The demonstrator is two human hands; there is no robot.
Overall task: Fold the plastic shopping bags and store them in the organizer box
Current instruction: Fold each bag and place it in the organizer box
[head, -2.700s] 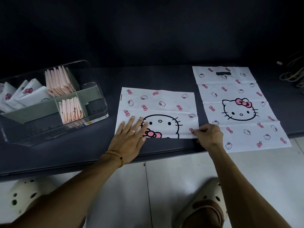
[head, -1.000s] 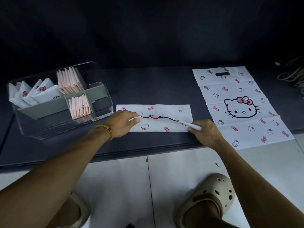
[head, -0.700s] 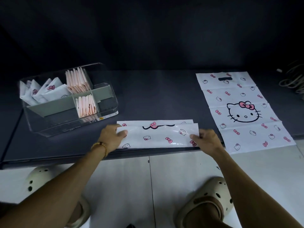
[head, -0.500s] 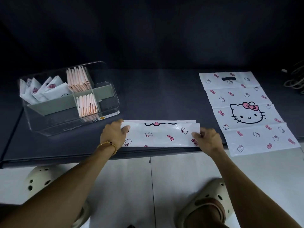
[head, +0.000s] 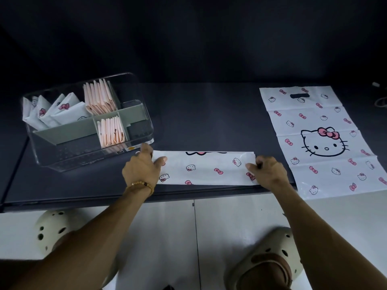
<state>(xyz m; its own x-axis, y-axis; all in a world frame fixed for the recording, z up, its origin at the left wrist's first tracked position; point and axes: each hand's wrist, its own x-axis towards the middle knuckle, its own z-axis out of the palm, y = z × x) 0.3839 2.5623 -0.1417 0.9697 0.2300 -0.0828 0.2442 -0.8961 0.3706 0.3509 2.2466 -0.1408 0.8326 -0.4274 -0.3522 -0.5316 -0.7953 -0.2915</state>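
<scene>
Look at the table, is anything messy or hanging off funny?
One thing: the flat bag on the right hangs past the table's front edge, its near end over the floor. The strip both hands hold lies straight, and the organizer box looks tidy.

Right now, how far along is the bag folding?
Done: folded bags already fill the organizer box. In hand: both hands, left hand and right hand, hold the strip-folded bag at its ends. Left: finish it, then fold the flat bag.

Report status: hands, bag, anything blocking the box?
Left hand and right hand pinch the strip-folded bag by its ends. Flat bag waits right. Box unobstructed.
</scene>
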